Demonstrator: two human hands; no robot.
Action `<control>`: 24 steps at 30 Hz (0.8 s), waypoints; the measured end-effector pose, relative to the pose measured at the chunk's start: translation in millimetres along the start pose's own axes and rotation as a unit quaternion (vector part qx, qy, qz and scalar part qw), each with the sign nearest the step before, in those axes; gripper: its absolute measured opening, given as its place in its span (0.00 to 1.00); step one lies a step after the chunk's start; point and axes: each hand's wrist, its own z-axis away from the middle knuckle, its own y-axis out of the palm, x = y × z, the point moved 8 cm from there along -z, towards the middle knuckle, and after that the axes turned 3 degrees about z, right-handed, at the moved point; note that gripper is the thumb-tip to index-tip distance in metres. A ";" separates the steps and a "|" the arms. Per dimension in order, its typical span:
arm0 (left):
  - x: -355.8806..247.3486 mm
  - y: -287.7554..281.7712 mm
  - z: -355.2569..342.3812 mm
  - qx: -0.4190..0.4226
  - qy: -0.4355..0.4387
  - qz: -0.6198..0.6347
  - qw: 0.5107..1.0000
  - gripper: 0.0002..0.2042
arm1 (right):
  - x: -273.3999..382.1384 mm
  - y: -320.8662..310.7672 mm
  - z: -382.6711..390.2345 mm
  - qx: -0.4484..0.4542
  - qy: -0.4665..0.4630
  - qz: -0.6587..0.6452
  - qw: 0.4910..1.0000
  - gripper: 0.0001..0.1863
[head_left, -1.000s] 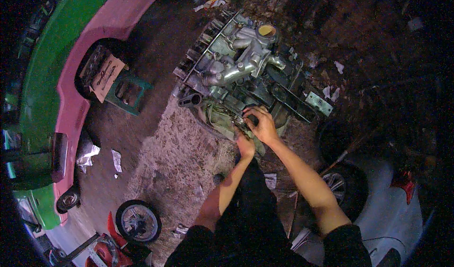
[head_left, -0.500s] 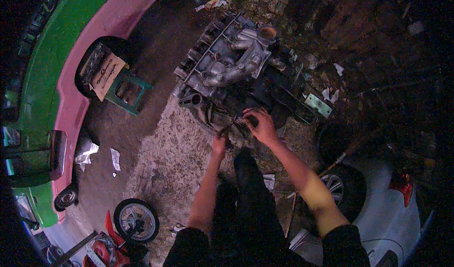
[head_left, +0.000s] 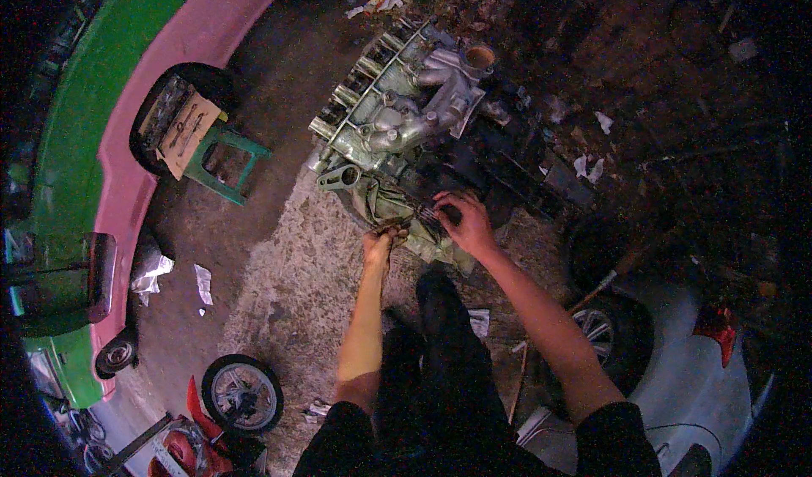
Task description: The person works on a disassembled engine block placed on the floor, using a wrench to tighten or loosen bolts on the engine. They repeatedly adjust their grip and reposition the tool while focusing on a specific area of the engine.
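Silver-grey, ribbed metal engine with curved tubular manifold [head_left: 406, 126], lying ahead of the wearer; its own support is hidden. At the engine's near left corner sits a pale metal arm with a round hole [head_left: 340, 178]; at its near edge lies a crumpled olive-green cloth [head_left: 387, 204]. The right hand [head_left: 467, 222], at the engine's near edge, has thumb and fingers bent toward a cluster of thin, dark metallic parts [head_left: 429, 214]; whether they grip it cannot be told. The left hand [head_left: 381, 244], just nearer the wearer than the engine, has its fingers curled at a small dark shape beside the cloth; whether anything is grasped is unclear. The step in hand appears to be close two-handed work on small parts; the next move would call for steady right fingers and a left hand kept clear of the cloth's folds. Well left of the engine stands a green plastic stool [head_left: 245, 145]; farther left, a pink-and-green vehicle [head_left: 127, 130].
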 end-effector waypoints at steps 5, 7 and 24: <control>3.1 0.4 -1.8 -0.042 0.028 -0.043 0.998 0.09 | 4.1 -3.3 -3.1 0.017 0.014 -0.037 0.999 0.05; 8.7 -2.4 -5.8 -0.064 0.057 0.030 0.996 0.09 | 5.7 -5.3 -3.7 0.007 0.019 -0.040 0.999 0.05; 24.7 5.4 -32.5 -0.156 0.098 0.056 0.981 0.13 | 4.0 -3.8 -3.8 0.005 0.013 -0.022 1.000 0.06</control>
